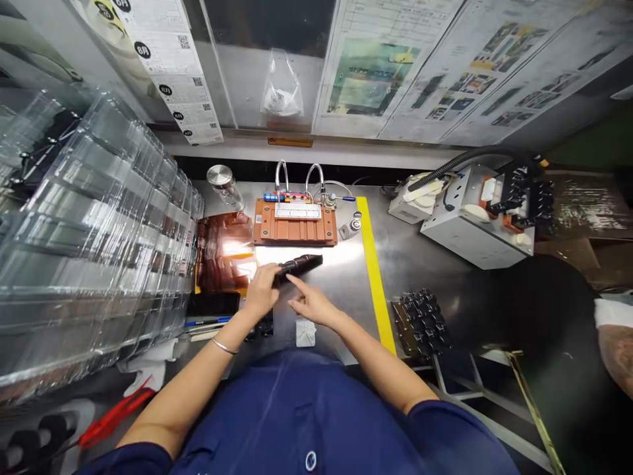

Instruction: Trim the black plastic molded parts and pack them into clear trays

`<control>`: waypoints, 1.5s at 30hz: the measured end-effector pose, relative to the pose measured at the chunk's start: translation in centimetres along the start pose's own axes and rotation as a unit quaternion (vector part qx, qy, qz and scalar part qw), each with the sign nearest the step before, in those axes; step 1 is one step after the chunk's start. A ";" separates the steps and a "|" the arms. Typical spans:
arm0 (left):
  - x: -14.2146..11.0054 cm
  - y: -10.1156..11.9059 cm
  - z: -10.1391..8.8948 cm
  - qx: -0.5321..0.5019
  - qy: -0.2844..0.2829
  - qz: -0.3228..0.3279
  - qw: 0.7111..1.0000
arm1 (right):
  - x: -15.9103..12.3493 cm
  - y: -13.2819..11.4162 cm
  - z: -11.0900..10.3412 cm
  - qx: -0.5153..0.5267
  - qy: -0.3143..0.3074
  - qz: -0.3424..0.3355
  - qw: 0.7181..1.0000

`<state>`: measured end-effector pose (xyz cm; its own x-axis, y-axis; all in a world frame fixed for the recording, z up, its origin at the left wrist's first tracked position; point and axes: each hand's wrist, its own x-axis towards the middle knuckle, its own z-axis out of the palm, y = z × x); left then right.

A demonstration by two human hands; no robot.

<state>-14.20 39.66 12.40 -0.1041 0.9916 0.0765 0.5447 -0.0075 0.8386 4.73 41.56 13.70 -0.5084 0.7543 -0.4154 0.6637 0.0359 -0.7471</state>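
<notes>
My left hand (263, 290) grips one end of a long black molded part (302, 264), which tilts up toward the right above the bench. Beside it, my right hand (312, 302) has its index finger stretched out to the part's lower edge; whether it touches, I cannot tell. The other fingers of that hand are partly curled, with nothing visible in them. Behind both hands sits a brown fixture block (295, 232) with a white ruled strip (297, 211) and two metal hoops. A small folded white cloth (305, 333) lies close to my body.
Stacked clear plastic trays (113, 251) rise at the left, near a glass jar (230, 191) and amber sheets (225, 254). Yellow tape (376, 284) crosses the bench. Several black parts (422, 323) and a grey machine (475, 224) stand right. Another person's arm (616, 343) shows far right.
</notes>
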 end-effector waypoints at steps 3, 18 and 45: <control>-1.1 0.7 -1.8 -0.147 0.052 -0.237 0.959 | -3.2 1.0 2.5 -0.037 0.050 -0.045 0.997; -5.6 3.5 -6.2 -0.419 0.111 -0.366 0.824 | -3.4 7.7 2.0 -0.331 -0.068 -0.057 0.940; -3.7 6.7 -3.5 -0.441 0.177 -0.312 0.823 | 4.4 2.9 -10.6 -0.127 0.371 0.015 0.920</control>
<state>-13.13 35.48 19.63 -0.4562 0.7394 -0.4951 -0.5057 0.2424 0.8280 10.25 51.95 15.15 -0.0363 0.9939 0.1042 0.8266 0.0885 -0.5558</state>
